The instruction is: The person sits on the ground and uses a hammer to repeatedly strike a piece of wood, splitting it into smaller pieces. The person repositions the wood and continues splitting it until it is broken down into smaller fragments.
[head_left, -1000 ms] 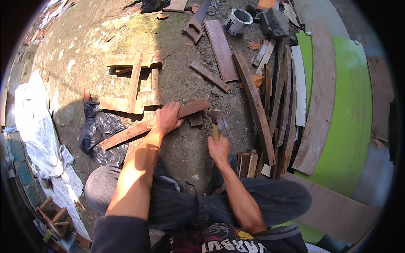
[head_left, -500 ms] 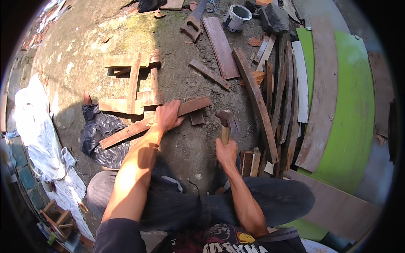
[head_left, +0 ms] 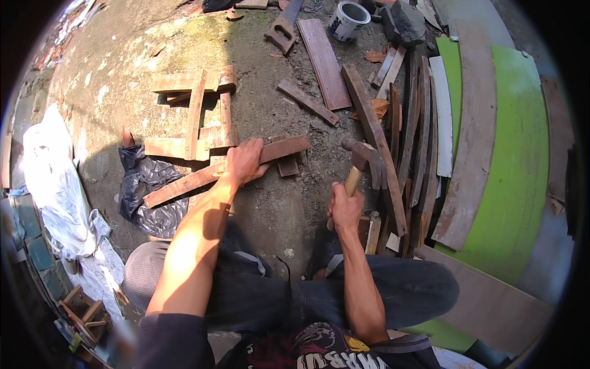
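Raised since a second ago, the hammer (head_left: 361, 161) now stands higher and further toward 1 o'clock from my right hand (head_left: 345, 208); earlier its head sat low beside the plank end. My right grip is wrapped tight around the pale wooden handle, the dark rusty head tilted up and to the right, close against the long leaning board (head_left: 375, 141).

My left hand (head_left: 244, 161) has stayed put: its grip is pressed down over the reddish plank (head_left: 215, 172), fingers curled over the far edge. That plank lies flat on the dirt ground (head_left: 123, 67), running from 8 o'clock up to 2 o'clock, with a short wood block (head_left: 287, 166) touching its underside just beside my fingers.

At 11 o'clock from the left hand sits a rough frame of pale slats (head_left: 195, 114). A black plastic bag (head_left: 142, 187) lies crumpled at 9 o'clock, touching the plank's low end; further out at 9 o'clock is a white sack (head_left: 52, 184). At 12 o'clock, far up, a round white tin (head_left: 345, 19) stands open; its label is too small to tell. A curved green panel (head_left: 522, 160) fills the 3 o'clock side.
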Tool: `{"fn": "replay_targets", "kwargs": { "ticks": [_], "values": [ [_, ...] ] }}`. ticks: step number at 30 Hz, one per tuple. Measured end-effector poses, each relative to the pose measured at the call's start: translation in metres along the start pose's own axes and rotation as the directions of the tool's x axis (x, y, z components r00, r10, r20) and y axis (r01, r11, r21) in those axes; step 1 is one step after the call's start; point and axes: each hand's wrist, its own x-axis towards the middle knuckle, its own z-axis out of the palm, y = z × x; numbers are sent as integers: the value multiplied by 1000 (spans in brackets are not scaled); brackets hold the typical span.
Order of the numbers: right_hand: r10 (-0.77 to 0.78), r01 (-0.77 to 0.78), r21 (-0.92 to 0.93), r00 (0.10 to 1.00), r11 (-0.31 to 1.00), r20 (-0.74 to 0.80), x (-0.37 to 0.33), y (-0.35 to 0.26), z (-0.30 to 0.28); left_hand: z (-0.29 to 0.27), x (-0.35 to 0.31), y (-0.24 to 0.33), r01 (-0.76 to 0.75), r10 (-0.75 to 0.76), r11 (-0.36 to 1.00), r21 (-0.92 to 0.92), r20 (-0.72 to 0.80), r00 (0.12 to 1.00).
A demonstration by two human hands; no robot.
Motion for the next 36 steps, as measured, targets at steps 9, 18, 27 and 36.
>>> {"fn": "replay_targets", "kwargs": {
  "ticks": [9, 18, 27, 36],
  "values": [
    [328, -325, -80, 945, 942, 21, -13, 80, 35, 4, -5, -2, -69, 69, 998, 1, -107, 992],
    [295, -286, 188, 955, 940, -20, -8, 82, 20, 4, 6, -2, -35, 29, 998, -43, -136, 990],
    [256, -235, 309, 966, 922, -28, -21, 78, 25, -40, 17, 5, 118, -48, 974, -195, 328, 943],
    [195, -159, 381, 979, 911, -59, -27, 61, 20, -58, 34, -12, 322, -134, 915, -243, 570, 811]
  ]
}}
